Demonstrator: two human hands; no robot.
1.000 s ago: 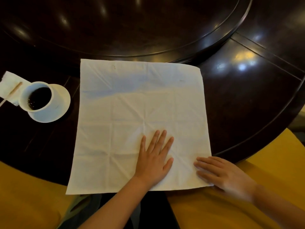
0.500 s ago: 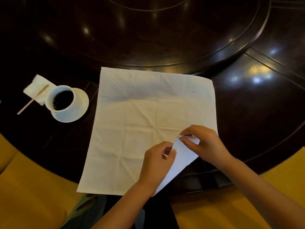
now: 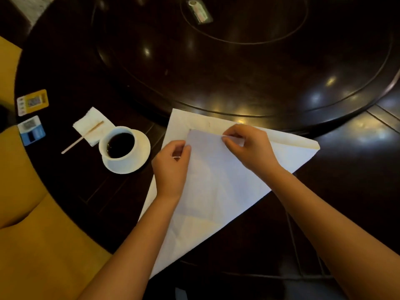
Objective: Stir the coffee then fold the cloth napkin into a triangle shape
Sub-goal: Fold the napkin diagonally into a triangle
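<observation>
The white cloth napkin (image 3: 218, 187) lies on the dark round table (image 3: 337, 169), folded diagonally so it forms a rough triangle. Its near right corner now rests close to the far left corner. My left hand (image 3: 172, 167) pinches the folded flap's left edge. My right hand (image 3: 249, 146) pinches the flap's top edge just to the right of that corner. A white cup of black coffee (image 3: 119, 146) stands on a white saucer (image 3: 138, 163) left of the napkin. A wooden stirrer (image 3: 81, 137) lies across a paper tissue (image 3: 93, 126) beyond the cup.
A raised dark turntable (image 3: 238, 61) fills the table's middle, with a small card holder (image 3: 200, 14) on it. Two small cards, a yellow card (image 3: 32, 101) and a blue card (image 3: 31, 131), lie at the far left. Yellow upholstered seating (image 3: 32, 234) borders the table's near left edge.
Both hands lifted the napkin's near right corner and carried it diagonally across to the far left corner. The flat square has become a triangle. My view shifted up and to the left.
</observation>
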